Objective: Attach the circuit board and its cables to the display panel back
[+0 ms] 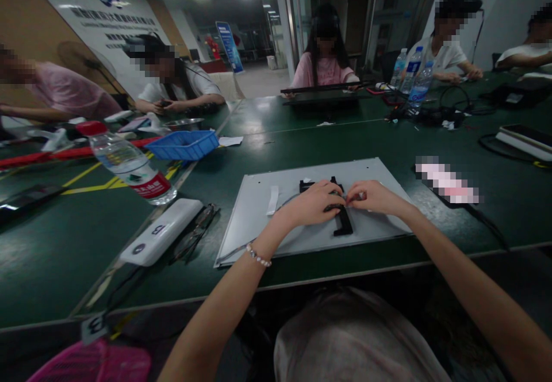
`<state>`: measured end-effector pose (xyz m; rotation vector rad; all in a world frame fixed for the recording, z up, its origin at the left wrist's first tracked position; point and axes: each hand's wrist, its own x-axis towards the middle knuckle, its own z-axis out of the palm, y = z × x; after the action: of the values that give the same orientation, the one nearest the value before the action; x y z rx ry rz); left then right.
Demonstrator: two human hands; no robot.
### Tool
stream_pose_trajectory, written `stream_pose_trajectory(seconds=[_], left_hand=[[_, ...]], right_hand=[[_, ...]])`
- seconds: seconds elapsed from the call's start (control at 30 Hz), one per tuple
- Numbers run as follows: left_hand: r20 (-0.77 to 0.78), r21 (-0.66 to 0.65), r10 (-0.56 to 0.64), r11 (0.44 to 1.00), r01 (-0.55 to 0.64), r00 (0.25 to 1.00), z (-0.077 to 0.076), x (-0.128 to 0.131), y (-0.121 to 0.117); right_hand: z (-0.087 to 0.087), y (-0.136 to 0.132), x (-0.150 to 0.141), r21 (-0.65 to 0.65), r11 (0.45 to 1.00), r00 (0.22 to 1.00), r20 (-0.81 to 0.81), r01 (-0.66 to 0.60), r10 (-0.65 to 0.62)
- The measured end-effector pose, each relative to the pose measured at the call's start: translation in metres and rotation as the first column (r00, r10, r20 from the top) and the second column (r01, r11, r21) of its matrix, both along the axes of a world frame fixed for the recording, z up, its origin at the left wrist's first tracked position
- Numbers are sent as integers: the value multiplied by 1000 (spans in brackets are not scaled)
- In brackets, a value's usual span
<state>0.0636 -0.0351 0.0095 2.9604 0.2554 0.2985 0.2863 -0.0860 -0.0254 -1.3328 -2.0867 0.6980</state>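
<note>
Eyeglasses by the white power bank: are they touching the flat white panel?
Apart. The head view shows a strip of bare green table between the eyeglasses and the panel's left edge.

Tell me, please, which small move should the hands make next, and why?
Probably, the left hand should lightly steady the black bracket against the white panel. It already lies over the bracket, and the right hand has its fingertips close beside it; what they pinch is too small to tell.

Lit ceiling panels above a green table (pixel 276 134).
</note>
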Motion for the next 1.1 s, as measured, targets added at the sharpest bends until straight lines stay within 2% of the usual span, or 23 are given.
stream_pose_trajectory(seconds=[0.27, 0.53, 0.77, 0.87, 0.97, 1.1], left_hand=[[-17, 6, 12, 1000, -12, 1000, 2, -1, -1], [26, 15, 4, 1000, -5, 1000, -1, -2, 1], [56, -52, 39, 998, -36, 998, 8, -3, 1], [100, -55, 120, 992, -115, 988, 13, -8, 12], [120, -27, 265, 964, -264, 957, 17, -16, 31], [47, 37, 402, 914, -404, 914, 22, -24, 57]], right_hand=[[2, -3, -1, -33, 999, 1000, 6, 12, -11], [-1, 0, 9, 22, 993, 993, 11, 114, -114], [-2, 5, 17, 92, 965, 968, -76, 247, -241], [-3, 6, 19, 108, 958, 962, -96, 264, -254], [-2, 6, 20, 118, 951, 955, -118, 286, -272], [1, 4, 18, 110, 960, 963, -121, 256, -243]])
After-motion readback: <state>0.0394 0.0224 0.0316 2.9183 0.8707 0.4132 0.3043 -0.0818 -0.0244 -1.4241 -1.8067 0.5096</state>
